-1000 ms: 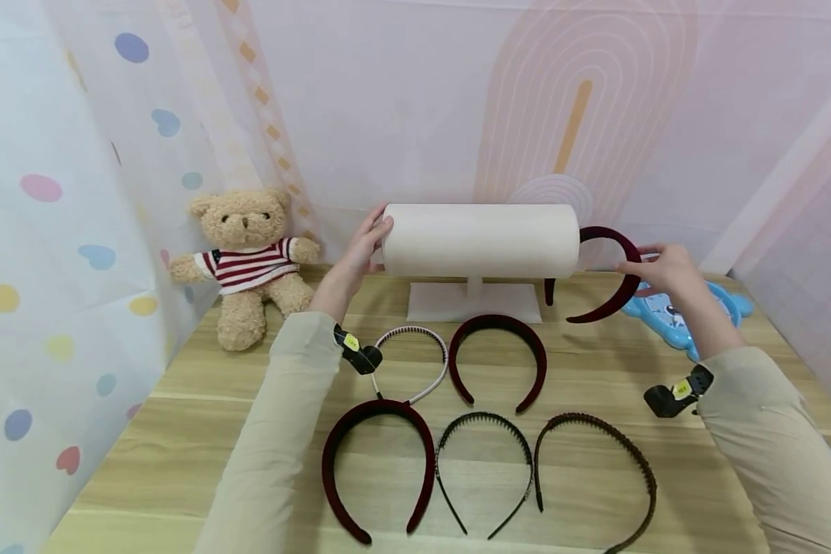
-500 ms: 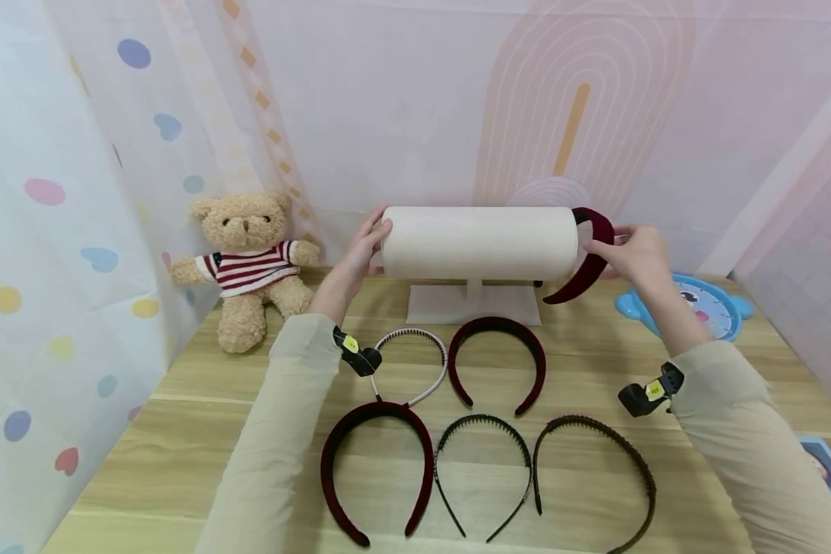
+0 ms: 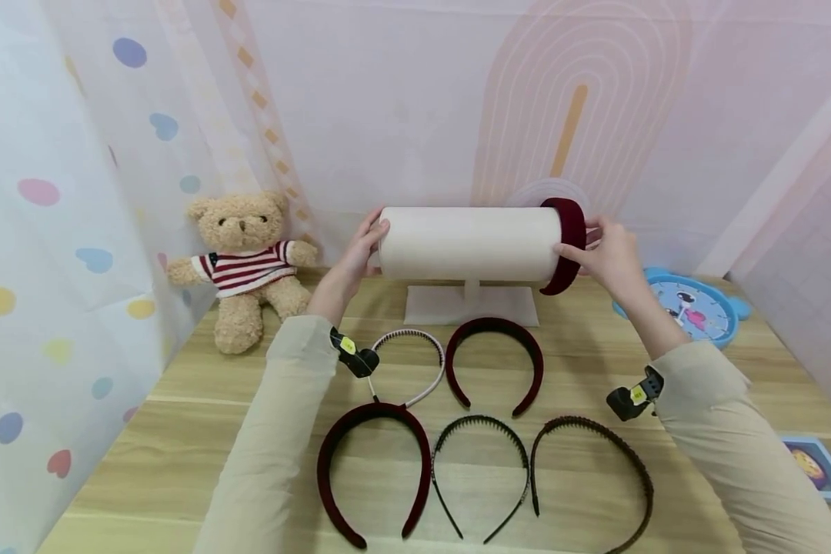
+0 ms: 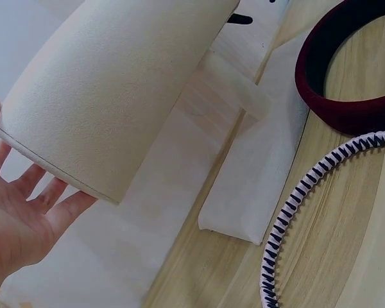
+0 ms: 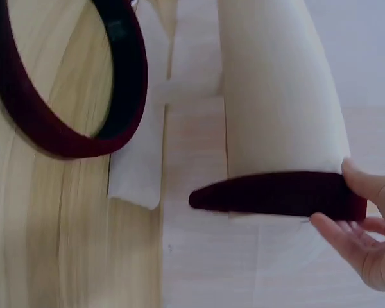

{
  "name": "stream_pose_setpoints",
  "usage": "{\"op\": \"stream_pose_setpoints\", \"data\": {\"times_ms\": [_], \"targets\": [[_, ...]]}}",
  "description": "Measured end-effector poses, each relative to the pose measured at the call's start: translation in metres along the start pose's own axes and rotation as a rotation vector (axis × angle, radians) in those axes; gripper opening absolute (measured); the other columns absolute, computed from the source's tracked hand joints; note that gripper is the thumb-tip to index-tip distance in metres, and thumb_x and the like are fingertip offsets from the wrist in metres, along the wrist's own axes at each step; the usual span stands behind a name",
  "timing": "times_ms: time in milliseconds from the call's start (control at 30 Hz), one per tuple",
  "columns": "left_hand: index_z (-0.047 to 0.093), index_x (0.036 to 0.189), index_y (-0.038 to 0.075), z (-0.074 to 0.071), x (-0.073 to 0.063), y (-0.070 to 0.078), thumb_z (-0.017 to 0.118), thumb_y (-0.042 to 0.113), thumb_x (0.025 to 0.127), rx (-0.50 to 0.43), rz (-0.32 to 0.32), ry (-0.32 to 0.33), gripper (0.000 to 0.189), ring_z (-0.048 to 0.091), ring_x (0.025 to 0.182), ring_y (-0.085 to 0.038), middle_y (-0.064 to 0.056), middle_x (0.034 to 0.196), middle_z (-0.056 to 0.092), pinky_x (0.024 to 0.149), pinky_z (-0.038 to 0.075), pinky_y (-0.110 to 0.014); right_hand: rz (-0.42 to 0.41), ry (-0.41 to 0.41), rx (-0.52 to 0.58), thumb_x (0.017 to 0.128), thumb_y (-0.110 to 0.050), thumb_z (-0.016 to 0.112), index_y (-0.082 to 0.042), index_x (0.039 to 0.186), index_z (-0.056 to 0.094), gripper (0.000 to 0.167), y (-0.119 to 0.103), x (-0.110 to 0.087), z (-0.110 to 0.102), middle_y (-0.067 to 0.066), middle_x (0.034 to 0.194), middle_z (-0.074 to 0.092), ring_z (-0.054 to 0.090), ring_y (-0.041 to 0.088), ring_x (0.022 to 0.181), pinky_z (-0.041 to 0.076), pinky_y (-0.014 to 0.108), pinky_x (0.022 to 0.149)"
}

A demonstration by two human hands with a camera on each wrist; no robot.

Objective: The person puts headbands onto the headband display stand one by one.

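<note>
A white cylindrical headband display stand (image 3: 467, 245) stands at the back of the table on a flat base. My left hand (image 3: 349, 260) holds its left end; in the left wrist view, spread fingers (image 4: 29, 179) lie against the roll's edge. A wide dark red velvet headband (image 3: 572, 238) sits around the roll's right end, its open ends pointing down. My right hand (image 3: 609, 255) pinches this headband; the right wrist view shows thumb and fingers on its two edges. In front of the base lies another dark red headband (image 3: 495, 327).
Nearer on the wooden table (image 3: 201, 462) lie a white toothed headband (image 3: 425, 394), a dark red headband (image 3: 327, 477), a thin black headband (image 3: 481, 420) and a brown braided one (image 3: 640, 469). A teddy bear (image 3: 249, 269) sits left; a blue clock (image 3: 695, 308) and blue frame (image 3: 820, 469) lie right.
My right hand has moved left, bringing the dark red headband from beside the roll onto its right end. My left hand has stayed at the left end.
</note>
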State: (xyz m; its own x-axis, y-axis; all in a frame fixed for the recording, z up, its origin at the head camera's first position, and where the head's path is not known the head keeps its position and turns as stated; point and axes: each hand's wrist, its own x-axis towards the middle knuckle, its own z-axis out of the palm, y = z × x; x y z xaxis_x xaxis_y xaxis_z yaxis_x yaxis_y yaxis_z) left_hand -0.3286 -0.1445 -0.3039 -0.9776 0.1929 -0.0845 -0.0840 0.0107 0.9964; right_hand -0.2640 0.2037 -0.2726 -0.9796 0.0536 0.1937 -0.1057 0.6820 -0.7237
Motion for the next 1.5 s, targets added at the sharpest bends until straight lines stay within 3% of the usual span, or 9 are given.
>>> {"op": "stream_pose_setpoints", "data": {"times_ms": [100, 200, 300, 433, 700, 967, 1200, 1500], "targets": [[0.015, 0.145, 0.037, 0.000, -0.001, 0.001, 0.039, 0.038, 0.096, 0.001, 0.005, 0.001, 0.055, 0.022, 0.138, -0.023, 0.002, 0.153, 0.015, 0.105, 0.027, -0.056, -0.022, -0.044, -0.029, 0.081, -0.037, 0.067, 0.004, 0.134, 0.035, 0.074, 0.004, 0.005, -0.003, 0.029, 0.121, 0.050, 0.054, 0.039, 0.105, 0.055, 0.033, 0.063], [0.016, 0.145, 0.038, 0.000, -0.002, 0.002, 0.039, 0.038, 0.096, 0.001, 0.009, 0.000, 0.054, 0.021, 0.138, -0.023, 0.001, 0.153, 0.014, 0.105, 0.027, -0.057, -0.095, -0.137, -0.053, 0.081, -0.039, 0.066, -0.003, 0.145, 0.018, 0.087, 0.009, 0.013, -0.007, 0.027, 0.135, 0.040, 0.048, 0.041, 0.116, 0.052, 0.045, 0.079], [0.017, 0.145, 0.038, 0.001, 0.000, 0.000, 0.040, 0.038, 0.096, -0.006, 0.006, -0.002, 0.054, 0.021, 0.139, -0.023, 0.001, 0.153, 0.015, 0.105, 0.026, -0.056, -0.164, -0.252, -0.065, 0.083, -0.036, 0.064, -0.011, 0.148, -0.002, 0.096, 0.015, 0.021, -0.013, 0.022, 0.149, 0.019, 0.030, 0.041, 0.132, 0.036, 0.056, 0.098], [0.017, 0.145, 0.038, 0.002, 0.001, -0.002, 0.040, 0.039, 0.096, -0.004, 0.000, -0.005, 0.054, 0.022, 0.138, -0.023, 0.001, 0.152, 0.016, 0.105, 0.026, -0.056, -0.176, -0.328, -0.077, 0.082, -0.036, 0.067, -0.015, 0.148, -0.006, 0.100, 0.020, 0.027, -0.016, 0.018, 0.153, 0.007, 0.013, 0.038, 0.139, 0.018, 0.061, 0.106], [0.016, 0.145, 0.038, 0.003, 0.002, -0.002, 0.040, 0.038, 0.095, 0.006, 0.004, -0.006, 0.055, 0.024, 0.137, -0.023, 0.002, 0.152, 0.016, 0.104, 0.028, -0.057, -0.233, -0.286, -0.127, 0.078, -0.036, 0.070, -0.013, 0.148, 0.005, 0.099, 0.024, 0.031, -0.010, 0.014, 0.154, 0.003, 0.011, 0.040, 0.139, 0.016, 0.061, 0.107], [0.016, 0.145, 0.039, 0.000, -0.001, -0.001, 0.040, 0.039, 0.095, 0.018, 0.014, -0.006, 0.055, 0.022, 0.138, -0.023, 0.003, 0.153, 0.013, 0.104, 0.028, -0.057, -0.364, -0.231, -0.296, 0.076, -0.041, 0.071, -0.001, 0.145, 0.016, 0.097, 0.014, 0.033, -0.002, 0.019, 0.152, 0.013, 0.015, 0.041, 0.138, 0.016, 0.057, 0.109], [0.014, 0.145, 0.039, -0.001, -0.002, -0.001, 0.039, 0.039, 0.096, 0.009, 0.007, -0.021, 0.055, 0.017, 0.140, -0.024, 0.002, 0.154, 0.009, 0.105, 0.025, -0.058, -0.413, -0.250, -0.448, 0.076, -0.053, 0.065, -0.004, 0.146, 0.018, 0.097, 0.000, 0.030, 0.005, 0.016, 0.152, 0.017, 0.011, 0.037, 0.139, 0.012, 0.060, 0.109], [0.014, 0.145, 0.039, -0.001, -0.002, -0.001, 0.038, 0.039, 0.095, 0.010, 0.001, -0.024, 0.055, 0.016, 0.140, -0.023, 0.004, 0.154, 0.007, 0.106, 0.022, -0.058, -0.476, -0.271, -0.520, 0.071, -0.049, 0.072, -0.003, 0.144, 0.022, 0.100, -0.024, 0.029, 0.019, 0.017, 0.148, 0.028, 0.019, 0.036, 0.137, 0.009, 0.053, 0.111]]}}
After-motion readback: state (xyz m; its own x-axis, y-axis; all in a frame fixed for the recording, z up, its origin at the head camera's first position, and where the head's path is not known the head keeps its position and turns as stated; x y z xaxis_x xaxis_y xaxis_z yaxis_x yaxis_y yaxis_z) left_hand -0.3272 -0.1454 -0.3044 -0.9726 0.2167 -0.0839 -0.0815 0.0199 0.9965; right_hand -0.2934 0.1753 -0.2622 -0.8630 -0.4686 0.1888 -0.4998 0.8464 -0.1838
